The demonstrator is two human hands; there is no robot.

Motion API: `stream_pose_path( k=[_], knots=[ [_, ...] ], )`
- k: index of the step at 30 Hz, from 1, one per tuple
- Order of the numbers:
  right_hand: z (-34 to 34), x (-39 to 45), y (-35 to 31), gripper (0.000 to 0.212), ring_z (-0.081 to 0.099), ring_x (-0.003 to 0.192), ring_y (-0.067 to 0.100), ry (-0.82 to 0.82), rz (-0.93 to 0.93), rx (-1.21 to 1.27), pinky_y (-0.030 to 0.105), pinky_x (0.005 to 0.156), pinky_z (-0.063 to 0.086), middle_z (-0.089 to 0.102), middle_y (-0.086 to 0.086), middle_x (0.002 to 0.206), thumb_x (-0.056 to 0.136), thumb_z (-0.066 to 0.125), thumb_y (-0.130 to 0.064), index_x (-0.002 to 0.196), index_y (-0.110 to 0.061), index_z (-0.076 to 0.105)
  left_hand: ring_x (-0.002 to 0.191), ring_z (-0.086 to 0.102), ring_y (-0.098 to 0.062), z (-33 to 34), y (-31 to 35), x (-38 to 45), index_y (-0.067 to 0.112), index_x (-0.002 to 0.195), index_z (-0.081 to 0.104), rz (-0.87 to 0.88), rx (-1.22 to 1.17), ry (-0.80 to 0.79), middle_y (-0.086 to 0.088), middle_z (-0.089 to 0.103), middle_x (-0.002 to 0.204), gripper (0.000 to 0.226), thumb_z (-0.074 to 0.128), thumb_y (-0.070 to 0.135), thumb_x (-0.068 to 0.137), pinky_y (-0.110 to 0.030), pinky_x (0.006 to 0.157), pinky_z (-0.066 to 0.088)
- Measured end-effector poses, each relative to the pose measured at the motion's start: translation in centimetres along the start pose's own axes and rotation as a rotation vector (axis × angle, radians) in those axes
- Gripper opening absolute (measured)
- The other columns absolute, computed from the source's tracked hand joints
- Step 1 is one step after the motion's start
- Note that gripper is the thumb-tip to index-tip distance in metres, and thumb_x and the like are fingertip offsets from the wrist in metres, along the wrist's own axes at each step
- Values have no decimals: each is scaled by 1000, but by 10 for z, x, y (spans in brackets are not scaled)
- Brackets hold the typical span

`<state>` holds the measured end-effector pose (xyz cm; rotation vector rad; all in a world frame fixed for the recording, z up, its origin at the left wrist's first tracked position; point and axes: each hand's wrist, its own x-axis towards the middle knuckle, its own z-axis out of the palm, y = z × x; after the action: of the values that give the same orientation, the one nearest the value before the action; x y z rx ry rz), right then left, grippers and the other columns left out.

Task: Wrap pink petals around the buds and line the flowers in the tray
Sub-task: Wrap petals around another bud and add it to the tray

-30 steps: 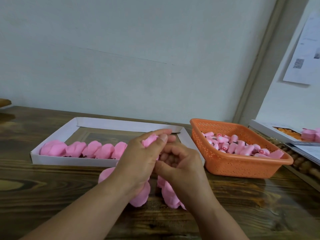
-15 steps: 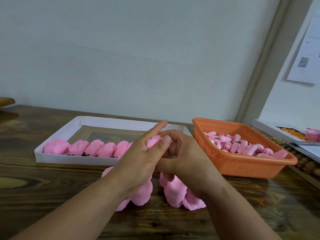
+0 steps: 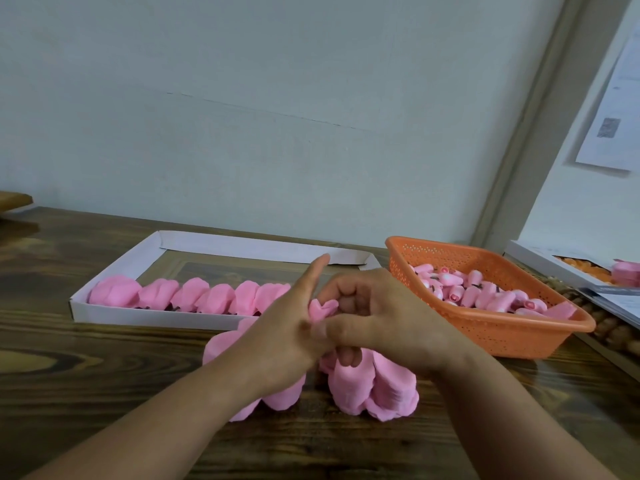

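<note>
Nothing is readable; the wall paper (image 3: pixel 614 109) bears print, perhaps a code, too blurred.

the table (image 3: pixel 104 393) under both hands is dark wood with a strong grain, varnished to a gloss that throws back light. the tray (image 3: pixel 149 315) beyond the left hand (image 3: pixel 284 337) looks like white matt cardboard, with folded walls. the flowers (image 3: pixel 194 295) lined in it, and the petal (image 3: pixel 322 308) pinched between the left hand and the right hand (image 3: pixel 384 323), look thin, soft and matt, like foam or crepe. the loose petals (image 3: pixel 360 389) below the hands have the same dull pink finish. the basket (image 3: pixel 495 329) beyond the right hand is orange perforated plastic, slightly shiny, and the buds (image 3: pixel 485 294) in it look smooth.
</note>
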<state>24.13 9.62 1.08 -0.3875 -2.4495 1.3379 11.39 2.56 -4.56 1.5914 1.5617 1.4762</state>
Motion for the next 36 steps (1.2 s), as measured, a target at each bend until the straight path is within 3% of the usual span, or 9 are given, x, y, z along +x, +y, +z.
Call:
stream_pose_path(
  k=[3, 6, 12, 15, 16, 18, 23, 29, 36],
  knots=[
    [-1, 5, -2, 9, 58, 45, 17, 46, -5, -76, 30, 49, 49, 62, 2, 55, 81, 71, -10, 80, -7, 62, 101, 62, 7, -1, -1, 9, 46, 142, 7, -77, -92, 7, 31, 65, 88, 106, 72, 47, 58, -22, 87, 52],
    [-3, 9, -5, 10, 57, 49, 12, 76, -27, -56, 25, 51, 49, 61, -1, 56, 82, 69, -7, 76, -13, 63, 85, 54, 28, -5, 4, 12, 39, 150, -1, -102, -45, -42, 49, 58, 82, 118, 83, 21, 69, -2, 69, 45],
    [-9, 21, -16, 14, 57, 53, 9, 125, -76, -63, 17, 51, 46, 65, -1, 58, 84, 65, -3, 73, -11, 62, 101, 46, 25, -15, 20, 22, 34, 152, -3, -122, -55, -30, 21, 54, 129, 123, 84, 17, 67, -13, 91, 47],
    [-11, 27, -21, 20, 51, 44, 3, 152, -108, -158, 15, 46, 41, 60, -7, 52, 86, 64, -5, 67, -11, 63, 77, 23, 12, -17, 20, 28, 19, 152, 14, -110, -103, -29, 6, 72, 95, 104, 80, 8, 72, -4, 61, 40],
    [-12, 28, -21, 22, 48, 41, 2, 156, -114, -171, 14, 43, 39, 58, -8, 49, 86, 63, -4, 65, -11, 62, 49, 44, 12, -17, 19, 29, 14, 149, 19, -106, -104, -28, 8, 71, 78, 97, 79, 5, 73, -8, 44, 42],
    [-10, 29, -19, 24, 44, 36, 0, 156, -121, -191, 13, 40, 36, 53, -10, 45, 86, 63, -3, 64, -11, 61, 49, 53, 7, -15, 16, 28, 11, 147, 24, -99, -93, -7, 15, 63, 66, 92, 77, 2, 73, -6, 44, 40],
    [-21, 25, -7, 18, 46, 36, 3, 283, -102, -256, 16, 40, 36, 56, -7, 45, 87, 60, -3, 70, -6, 61, 93, 66, 5, -22, 15, 22, 30, 151, 13, -130, -136, -53, 16, 71, 103, 117, 85, 44, 59, -20, 85, 49],
    [-50, 18, 29, 25, 47, 38, 11, 546, 23, -447, 26, 45, 41, 58, 4, 53, 88, 58, -7, 64, -12, 57, 98, 62, -6, -15, 2, 22, 21, 122, 64, -142, 365, 14, 6, 68, 115, 30, 59, 26, 93, -17, 86, 45],
    [-43, 16, 58, 19, 56, 61, 32, 584, 94, -542, 38, 58, 49, 65, 15, 71, 89, 54, -8, 75, 1, 63, 92, 62, -30, 20, -17, 42, 12, 105, 67, -129, 804, -282, -11, 68, 99, 25, 46, 7, 93, -38, 81, 51]
  ],
)
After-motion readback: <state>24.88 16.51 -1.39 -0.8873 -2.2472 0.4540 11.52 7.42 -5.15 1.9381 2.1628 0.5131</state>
